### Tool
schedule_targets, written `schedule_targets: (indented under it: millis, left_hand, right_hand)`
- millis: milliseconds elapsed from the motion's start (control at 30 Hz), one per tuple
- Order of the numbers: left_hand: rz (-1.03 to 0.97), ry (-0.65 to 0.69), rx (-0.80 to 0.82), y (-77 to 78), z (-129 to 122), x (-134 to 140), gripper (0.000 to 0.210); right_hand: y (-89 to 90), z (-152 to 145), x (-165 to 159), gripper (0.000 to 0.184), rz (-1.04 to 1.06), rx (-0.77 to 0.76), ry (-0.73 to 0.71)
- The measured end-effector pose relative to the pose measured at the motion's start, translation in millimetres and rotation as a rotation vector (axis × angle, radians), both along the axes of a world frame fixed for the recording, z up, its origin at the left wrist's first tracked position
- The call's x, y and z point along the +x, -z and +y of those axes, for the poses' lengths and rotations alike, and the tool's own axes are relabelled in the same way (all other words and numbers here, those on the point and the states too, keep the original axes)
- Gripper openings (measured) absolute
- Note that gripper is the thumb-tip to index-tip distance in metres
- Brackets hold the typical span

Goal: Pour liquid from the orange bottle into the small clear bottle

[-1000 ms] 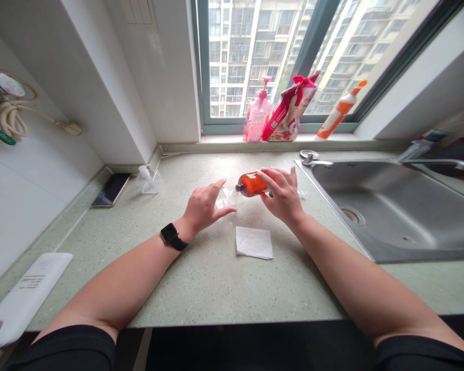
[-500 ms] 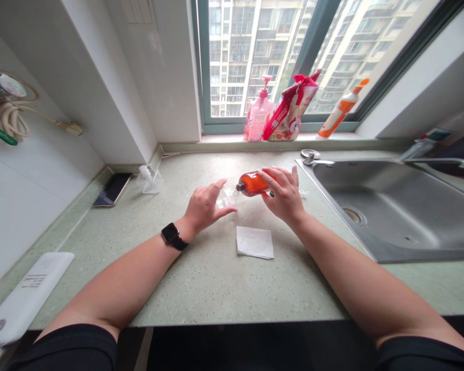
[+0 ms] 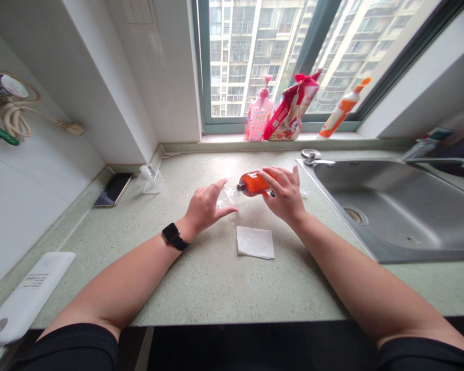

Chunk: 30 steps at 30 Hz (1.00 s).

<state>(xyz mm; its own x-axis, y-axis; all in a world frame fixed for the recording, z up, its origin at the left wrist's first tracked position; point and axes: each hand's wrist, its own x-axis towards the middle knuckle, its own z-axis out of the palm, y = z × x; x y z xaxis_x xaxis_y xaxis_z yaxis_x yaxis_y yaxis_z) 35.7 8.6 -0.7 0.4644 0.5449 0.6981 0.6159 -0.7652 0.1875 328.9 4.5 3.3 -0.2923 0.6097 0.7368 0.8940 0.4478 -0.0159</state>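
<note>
Near the middle of the frame, the right hand [image 3: 285,193] is gripping an orange bottle [image 3: 254,184] by its base end, fingers curling over it. The bottle is sticking out to the left of that hand, tipped over, its neck pointing at a clear container [image 3: 228,197]. The left hand [image 3: 204,206] is holding this between widely parted thumb and fingers. Lower down, a tissue [image 3: 255,242] is lying on the worktop [image 3: 232,293].
</note>
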Motion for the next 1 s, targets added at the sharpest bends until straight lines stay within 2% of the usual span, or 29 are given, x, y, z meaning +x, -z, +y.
schedule_targets:
  millis: [267, 467, 633, 1000]
  left_hand:
    - [-0.013, 0.006, -0.019, -0.8, -0.4, 0.0, 0.092]
    - [-0.02, 0.013, -0.035, -1.7, -1.1, 0.1, 0.093]
    - [-0.025, 0.02, -0.028, -1.5, -0.9, 0.1, 0.093]
    - [-0.041, 0.036, -0.037, -0.9, -0.4, 0.3, 0.092]
  right_hand:
    - [-0.4, 0.1, 0.1, 0.083, 0.005, -0.007, -0.004]
    - [-1.0, 0.2, 0.3, 0.078, 0.001, 0.018, -0.015]
    - [-0.7, -0.1, 0.0, 0.083, 0.007, -0.003, -0.01]
    - [0.4, 1.3, 0.1, 0.079, -0.001, 0.062, -0.023]
